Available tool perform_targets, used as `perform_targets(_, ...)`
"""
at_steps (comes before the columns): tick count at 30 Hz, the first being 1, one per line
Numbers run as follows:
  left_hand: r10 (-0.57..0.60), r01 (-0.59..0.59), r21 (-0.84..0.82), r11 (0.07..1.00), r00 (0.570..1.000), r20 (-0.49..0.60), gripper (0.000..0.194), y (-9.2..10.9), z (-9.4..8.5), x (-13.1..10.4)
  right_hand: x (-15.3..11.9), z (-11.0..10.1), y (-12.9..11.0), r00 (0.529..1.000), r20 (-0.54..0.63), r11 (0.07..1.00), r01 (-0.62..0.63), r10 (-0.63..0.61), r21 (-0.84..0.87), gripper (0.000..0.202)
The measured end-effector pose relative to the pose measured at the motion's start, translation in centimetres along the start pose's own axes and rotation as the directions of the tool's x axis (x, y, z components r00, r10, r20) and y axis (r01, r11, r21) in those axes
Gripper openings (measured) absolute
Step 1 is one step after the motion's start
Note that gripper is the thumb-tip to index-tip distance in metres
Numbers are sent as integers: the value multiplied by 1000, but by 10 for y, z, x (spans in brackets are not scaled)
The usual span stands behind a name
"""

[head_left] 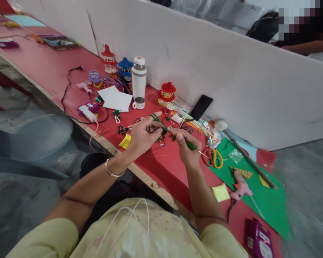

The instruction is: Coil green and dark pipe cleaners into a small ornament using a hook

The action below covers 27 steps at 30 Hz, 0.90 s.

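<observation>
**Hands Holding Green Yarn point(157, 118) and a Crochet Hook point(190, 145)**

The left hand point(146, 132) is pinching the yarn between thumb and fingers; the right hand point(187, 144) is gripping the hook's green handle, its front end meeting the yarn above the red tabletop point(174, 179). Just beyond, white beads point(177, 118) are lying in what is appearing to be a small clear pack. Red- and yellow-handled scissors point(218, 158) are resting near the right hand. Farther out, a white vacuum bottle point(139, 81) is standing upright, its lid hiding the contents. A clear plastic bag point(235, 156) is lying on a green sheet point(274, 215). At right, a purple box point(260, 238) is bearing print too small to read.
</observation>
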<state>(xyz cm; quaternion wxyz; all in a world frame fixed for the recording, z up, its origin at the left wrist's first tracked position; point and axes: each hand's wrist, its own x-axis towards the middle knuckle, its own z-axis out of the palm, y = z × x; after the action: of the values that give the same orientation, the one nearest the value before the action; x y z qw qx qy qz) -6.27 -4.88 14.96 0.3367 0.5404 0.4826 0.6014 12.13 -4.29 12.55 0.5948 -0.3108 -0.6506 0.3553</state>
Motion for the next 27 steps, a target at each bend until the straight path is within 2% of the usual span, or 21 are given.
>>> perform_targets(7,72,-71,83,994,997,0,45,0,2,-6,-1,1,-4,995,35,993,93,-90,-74,15)
perform_targets(10,51,-51,79,996,999,1,45,0,4,-5,-3,3,-2,988,31,983,152,-150,-100,15)
perform_targets(12,22,-21,59,998,1000,-5,46,-1,5,-4,-6,3,1,967,67,943,256,-248,-212,15)
perform_targets(14,-4,5,34,999,1000,-11,47,-4,6,-3,-7,4,4,927,139,854,376,-350,-358,15)
perform_targets(16,-22,22,9,1000,1000,-8,46,-7,6,-3,-8,4,5,889,189,777,457,-417,-433,17)
perform_targets(17,-24,24,0,1000,1000,-3,44,-8,6,-3,-8,4,6,883,190,771,468,-429,-432,18)
perform_targets(22,11,-11,-14,1000,1000,-8,38,-9,6,-5,-5,4,1,912,115,860,410,-394,-303,22)
perform_targets(27,14,-11,-99,995,999,30,47,-7,5,-5,-3,3,3,863,156,778,502,-481,-378,24)
